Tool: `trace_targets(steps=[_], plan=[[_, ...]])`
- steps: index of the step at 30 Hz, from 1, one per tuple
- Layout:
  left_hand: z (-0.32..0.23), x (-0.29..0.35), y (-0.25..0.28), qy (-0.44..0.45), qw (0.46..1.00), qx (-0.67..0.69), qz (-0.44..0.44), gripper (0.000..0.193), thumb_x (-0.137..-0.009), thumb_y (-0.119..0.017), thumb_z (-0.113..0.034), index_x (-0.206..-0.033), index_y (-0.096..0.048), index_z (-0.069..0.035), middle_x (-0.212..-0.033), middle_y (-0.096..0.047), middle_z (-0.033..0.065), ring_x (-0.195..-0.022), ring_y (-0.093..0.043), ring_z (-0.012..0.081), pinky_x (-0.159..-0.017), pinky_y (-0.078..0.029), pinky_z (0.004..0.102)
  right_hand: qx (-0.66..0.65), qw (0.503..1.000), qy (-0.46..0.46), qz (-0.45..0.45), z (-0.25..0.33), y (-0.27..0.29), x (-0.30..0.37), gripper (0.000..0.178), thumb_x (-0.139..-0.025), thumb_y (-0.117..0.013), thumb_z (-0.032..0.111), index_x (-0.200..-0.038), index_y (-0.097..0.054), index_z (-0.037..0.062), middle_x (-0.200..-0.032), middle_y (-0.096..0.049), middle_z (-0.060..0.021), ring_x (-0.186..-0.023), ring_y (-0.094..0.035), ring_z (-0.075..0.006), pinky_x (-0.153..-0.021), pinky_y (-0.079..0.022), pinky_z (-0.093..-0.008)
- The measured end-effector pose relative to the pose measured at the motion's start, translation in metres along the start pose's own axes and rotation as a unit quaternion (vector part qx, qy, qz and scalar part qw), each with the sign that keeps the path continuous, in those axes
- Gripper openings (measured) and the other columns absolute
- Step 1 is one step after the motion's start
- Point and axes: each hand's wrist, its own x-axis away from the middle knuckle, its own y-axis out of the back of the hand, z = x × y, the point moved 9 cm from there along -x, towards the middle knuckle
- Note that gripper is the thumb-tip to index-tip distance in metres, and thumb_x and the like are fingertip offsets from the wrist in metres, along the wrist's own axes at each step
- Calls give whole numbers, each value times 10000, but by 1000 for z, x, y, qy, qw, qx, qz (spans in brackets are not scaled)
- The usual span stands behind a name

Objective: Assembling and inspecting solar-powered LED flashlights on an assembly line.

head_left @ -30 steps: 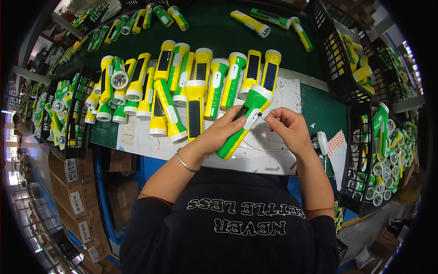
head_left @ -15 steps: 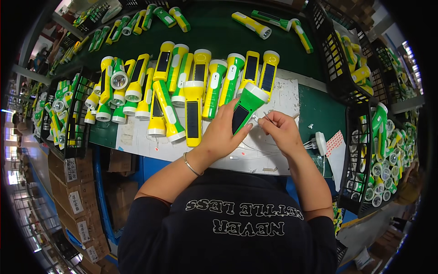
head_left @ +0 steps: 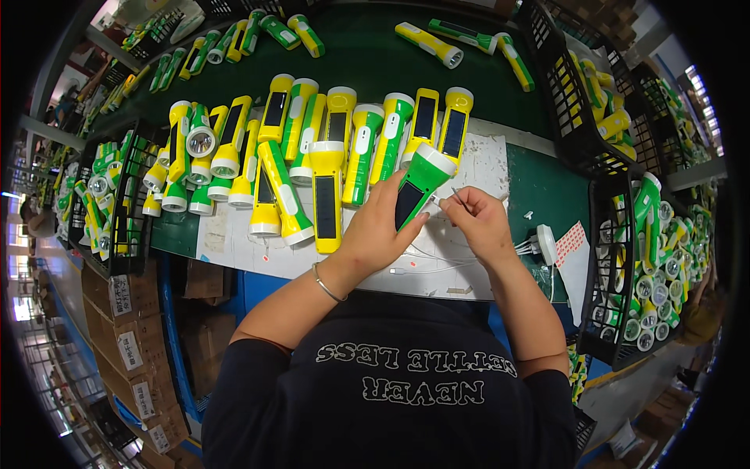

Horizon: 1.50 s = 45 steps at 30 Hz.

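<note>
My left hand (head_left: 369, 233) is wrapped round a green flashlight (head_left: 426, 173) with a white head and a dark solar panel, its head tilted up and to the right. Against the flashlight's right side, my right hand (head_left: 483, 225) pinches the end of a thin white charging cable. Fingers mostly hide the plug, and I cannot tell whether it sits in the socket. Just left of my left hand lies a yellow flashlight (head_left: 326, 160), solar panel up. More yellow and green flashlights (head_left: 363, 144) lie side by side beyond my hands.
White cables (head_left: 426, 270) run across the white board to a white charging hub (head_left: 546, 245) on the right, beside a sheet of red stickers (head_left: 571, 242). Black crates of flashlights flank me at left (head_left: 133, 211) and right (head_left: 605, 313). Several flashlights (head_left: 426, 41) lie on the far green surface.
My right hand has moved slightly left, bringing the cable end up against the green flashlight's side. My left hand keeps its hold nearly unchanged. The view has shifted a little.
</note>
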Motion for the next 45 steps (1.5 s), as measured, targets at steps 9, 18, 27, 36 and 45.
trace_targets(steps=[9,18,27,36,45], plan=[[-3,-5,10,-18,997,-54,-50,624,-788,-640,-248,-1260,-337,27,-1090,-488,233,-966,-531,367,-808,-451,389,19,999,35,-4,15,-3,10,123,-830,-615,111,-775,-563,15,-649,-531,50,-575,-425,11,-492,-313,-154],[-16,-15,16,-21,957,289,-24,570,-686,-753,-97,-1157,-442,-15,-1060,-554,100,-993,-543,175,-847,-448,296,382,902,191,-67,56,1,30,523,-698,-720,268,-1149,-515,99,-1126,-570,-106,-992,-579,-277,-770,-496,-347],[-13,-11,-11,83,864,472,152,874,-783,-578,-453,-1412,-100,-79,-1398,-295,180,-1302,-282,280,-1028,-268,423,299,883,361,23,99,18,46,397,-617,-751,300,-831,-580,12,-737,-553,-103,-647,-552,-220,-588,-440,-286],[-15,-13,-5,83,864,467,168,686,-830,-552,-373,-1363,-252,-63,-1326,-378,167,-1252,-354,257,-1009,-306,381,632,632,-170,-415,151,340,-48,679,-735,-481,662,-980,-650,52,-994,-639,-163,-929,-614,-311,-763,-475,-410],[6,-20,-7,142,845,486,171,510,-871,-541,-245,-1305,-340,-67,-1253,-435,98,-1160,-437,191,-954,-362,321,641,681,147,-323,147,224,-190,352,-776,-587,368,-958,-562,68,-934,-602,-140,-895,-591,-349,-732,-485,-436]])
